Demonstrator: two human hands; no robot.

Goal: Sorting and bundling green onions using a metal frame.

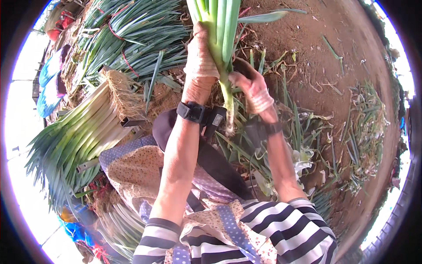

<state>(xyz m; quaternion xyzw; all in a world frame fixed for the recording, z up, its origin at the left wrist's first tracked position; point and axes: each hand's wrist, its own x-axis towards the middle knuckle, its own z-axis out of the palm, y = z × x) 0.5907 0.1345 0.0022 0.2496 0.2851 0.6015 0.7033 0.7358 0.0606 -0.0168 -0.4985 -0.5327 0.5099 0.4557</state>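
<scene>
A big green onion (227,94) hangs in front of me, its leaves pointing up past the top of the view and its pale root end down near my knee. My left hand (201,59), in a light glove, is closed around it just where the leaves fan out. On the other side, my right hand (254,90), also gloved, has its fingers curled in against the white stalk below the left hand. Thumb and fingertips meet at the stalk's edge; a loose strip beside them is partly hidden. Both wrists wear dark bands.
Tied bundles of green onions (145,33) lie at the far left. Nearer, a stack of trimmed onions (83,127) rests on a metal frame, roots toward me. Peeled leaves (299,127) litter the soil on the right, with another scrap heap (367,132) beyond.
</scene>
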